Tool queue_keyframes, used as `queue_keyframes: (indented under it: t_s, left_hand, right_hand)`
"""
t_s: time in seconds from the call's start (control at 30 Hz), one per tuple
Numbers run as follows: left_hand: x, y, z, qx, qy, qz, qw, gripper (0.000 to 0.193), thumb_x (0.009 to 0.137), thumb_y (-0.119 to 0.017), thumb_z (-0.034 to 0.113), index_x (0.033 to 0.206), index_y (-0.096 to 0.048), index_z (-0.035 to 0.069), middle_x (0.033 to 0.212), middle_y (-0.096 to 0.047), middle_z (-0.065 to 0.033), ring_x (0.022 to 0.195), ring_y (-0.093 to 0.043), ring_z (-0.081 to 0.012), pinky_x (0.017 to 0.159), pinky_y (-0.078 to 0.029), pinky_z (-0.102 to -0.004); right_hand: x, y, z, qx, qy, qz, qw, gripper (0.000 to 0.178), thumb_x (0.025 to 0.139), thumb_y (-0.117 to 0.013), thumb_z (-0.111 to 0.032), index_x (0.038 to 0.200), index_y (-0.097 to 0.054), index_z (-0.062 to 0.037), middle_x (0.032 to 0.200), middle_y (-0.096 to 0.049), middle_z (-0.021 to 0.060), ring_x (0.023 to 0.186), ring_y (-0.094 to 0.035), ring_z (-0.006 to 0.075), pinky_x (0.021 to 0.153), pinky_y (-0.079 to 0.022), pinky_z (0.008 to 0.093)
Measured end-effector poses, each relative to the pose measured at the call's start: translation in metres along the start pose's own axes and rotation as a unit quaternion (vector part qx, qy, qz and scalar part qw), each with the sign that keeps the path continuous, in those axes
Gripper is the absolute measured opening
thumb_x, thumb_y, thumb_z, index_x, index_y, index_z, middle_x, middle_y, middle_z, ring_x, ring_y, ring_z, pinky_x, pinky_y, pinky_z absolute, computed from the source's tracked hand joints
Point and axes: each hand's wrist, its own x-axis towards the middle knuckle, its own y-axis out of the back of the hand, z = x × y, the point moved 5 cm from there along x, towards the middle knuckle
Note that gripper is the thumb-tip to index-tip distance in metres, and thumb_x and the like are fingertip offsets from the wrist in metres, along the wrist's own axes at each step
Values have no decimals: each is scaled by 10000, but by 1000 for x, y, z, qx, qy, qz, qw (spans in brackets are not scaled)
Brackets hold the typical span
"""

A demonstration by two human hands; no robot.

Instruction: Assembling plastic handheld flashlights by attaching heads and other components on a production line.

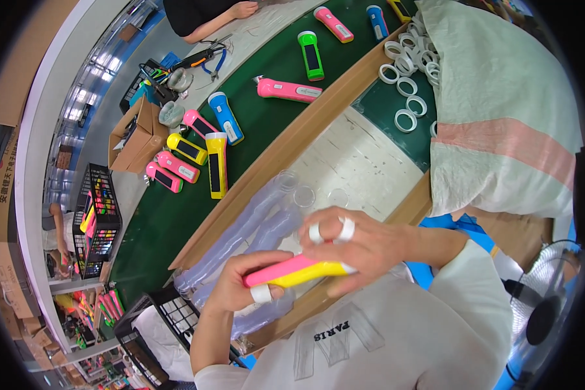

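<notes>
In front of my chest I hold a pink flashlight [285,266] and a yellow flashlight [305,275], lying side by side and pressed together. My left hand [240,281] is closed round their left ends, with white tape on one finger. Over their right ends my right hand [354,244] is closed, with white tape on two fingers; those ends are mostly hidden. Beyond my hands, clear round lenses [304,195] lie on the white worktop, next to long clear plastic sleeves [247,211] of stacked lenses.
Several colored flashlights, such as a blue one [226,117], lie on the green belt [156,224] past a wooden rail [279,146]. White rings [405,120] spill beside a woven sack [500,84] at right. A black crate [175,318] stands at lower left. Another person's arm [218,23] rests across the belt.
</notes>
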Motion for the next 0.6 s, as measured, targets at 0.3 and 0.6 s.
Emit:
queue_keyframes:
  t_s: [0.3, 0.6]
  left_hand:
    - [31, -22, 13, 620, -303, 168, 704, 459, 676, -779, 139, 1124, -679, 150, 1108, -639, -149, 747, -611, -250, 618, -516, -323]
    - [2, -21, 3, -34, -139, -67, 987, 483, 695, -814, 42, 1136, -648, -62, 1121, -674, -185, 1006, -663, -256, 877, -506, -343]
  right_hand:
    - [-18, -25, 100, 457, -433, 190, 753, 348, 1008, -405, -271, 1212, -540, -24, 1112, -576, 110, 1028, -574, 193, 906, -453, 318]
    - [6, 9, -14, 51, 28, 163, 985, 278, 854, -546, -146, 1060, -590, 36, 995, -596, 194, 847, -634, 330, 662, -535, 424]
